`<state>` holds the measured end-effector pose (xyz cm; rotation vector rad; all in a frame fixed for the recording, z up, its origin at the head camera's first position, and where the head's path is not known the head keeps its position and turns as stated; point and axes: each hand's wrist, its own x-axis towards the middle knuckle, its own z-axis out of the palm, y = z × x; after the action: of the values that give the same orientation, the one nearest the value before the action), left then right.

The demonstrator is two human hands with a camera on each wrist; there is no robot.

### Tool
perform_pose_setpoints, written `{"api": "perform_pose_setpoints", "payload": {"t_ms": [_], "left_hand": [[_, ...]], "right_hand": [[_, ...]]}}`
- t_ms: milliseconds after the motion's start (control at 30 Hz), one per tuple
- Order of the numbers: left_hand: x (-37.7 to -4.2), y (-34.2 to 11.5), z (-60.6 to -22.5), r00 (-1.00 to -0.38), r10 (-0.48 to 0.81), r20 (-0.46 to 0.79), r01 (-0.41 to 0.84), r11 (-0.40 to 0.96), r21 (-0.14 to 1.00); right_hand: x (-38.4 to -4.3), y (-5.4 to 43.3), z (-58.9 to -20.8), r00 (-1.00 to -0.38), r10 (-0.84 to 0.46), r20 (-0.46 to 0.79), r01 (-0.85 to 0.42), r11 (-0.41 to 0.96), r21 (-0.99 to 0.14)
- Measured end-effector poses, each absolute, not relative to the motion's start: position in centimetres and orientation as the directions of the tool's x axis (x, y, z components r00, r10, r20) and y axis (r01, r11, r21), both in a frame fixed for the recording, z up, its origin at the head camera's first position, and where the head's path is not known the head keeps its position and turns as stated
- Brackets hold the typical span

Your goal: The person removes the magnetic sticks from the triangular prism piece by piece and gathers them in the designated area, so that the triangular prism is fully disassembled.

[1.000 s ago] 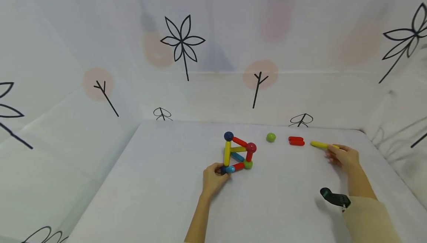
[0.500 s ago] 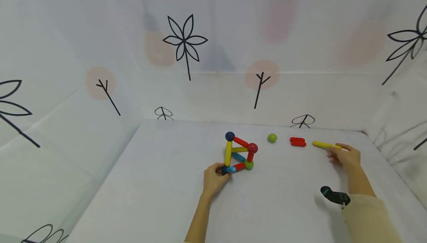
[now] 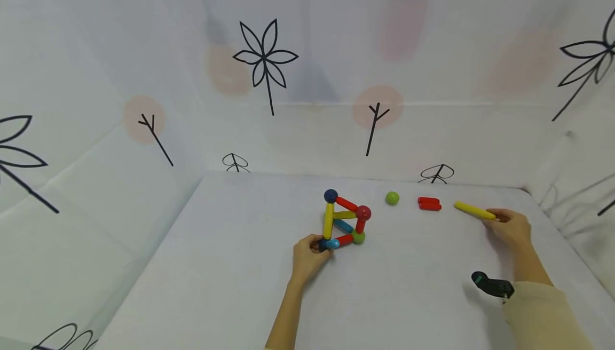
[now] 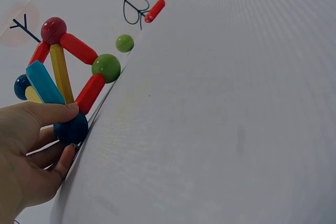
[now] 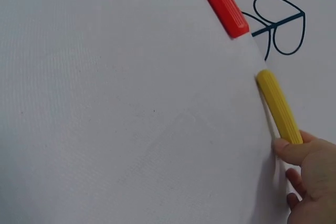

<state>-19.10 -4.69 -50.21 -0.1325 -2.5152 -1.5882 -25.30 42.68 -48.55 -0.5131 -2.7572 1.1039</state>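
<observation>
My left hand [image 3: 309, 259] grips a dark blue ball [image 4: 72, 128] at the near lower corner of a structure of magnetic sticks and balls. Yellow, red and blue sticks join its balls; a red ball [image 3: 363, 213] and a green ball [image 3: 358, 237] form right-hand corners. A short light-blue stick [image 4: 45, 83] juts from the held ball, close to the thumb. Far to the right, my right hand [image 3: 511, 228] pinches the right end of a long yellow stick [image 3: 473, 210] between thumb and fingers. That stick lies slantwise, low at the table surface; whether it touches is unclear.
Two short red sticks [image 3: 429, 204] lie side by side left of the yellow stick. A loose green ball [image 3: 392, 198] sits between them and the structure. White patterned cloth [image 3: 307, 136] rises behind the white table [image 3: 384, 296]. A black wrist-camera mount [image 3: 492, 285] projects from the right sleeve.
My right hand has shifted right to the end of the yellow stick, which has moved slightly right and slants more. The left hand and the structure stay nearly still.
</observation>
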Motion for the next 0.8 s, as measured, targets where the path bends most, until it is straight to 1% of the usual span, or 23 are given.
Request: {"api": "perform_pose_setpoints", "payload": {"t_ms": [167,400,500,667,800], "left_hand": [[-19.2,-4.7,-50.2,-0.982,-0.012,0.190,0.167,0.432,0.886],[-19.2,-4.7,-50.2,-0.984,-0.016,0.180,0.156,0.426,0.891],[-19.2,-4.7,-50.2,-0.984,-0.015,0.178,0.155,0.421,0.894],[-19.1,-4.7,-50.3,-0.983,-0.012,0.186,0.164,0.417,0.894],[-19.2,-4.7,-50.4,-0.981,-0.012,0.191,0.169,0.416,0.893]], "right_hand": [[-25.3,42.6,-48.9,-0.929,0.370,0.010,0.265,0.683,-0.681],[-25.6,42.2,-48.9,-0.896,0.431,-0.105,0.384,0.633,-0.672],[-25.6,42.2,-49.1,-0.891,0.440,-0.111,0.395,0.632,-0.667],[-25.4,42.2,-49.4,-0.896,0.441,-0.046,0.351,0.642,-0.681],[-25.4,42.0,-49.8,-0.885,0.466,0.012,0.329,0.642,-0.692]]}}
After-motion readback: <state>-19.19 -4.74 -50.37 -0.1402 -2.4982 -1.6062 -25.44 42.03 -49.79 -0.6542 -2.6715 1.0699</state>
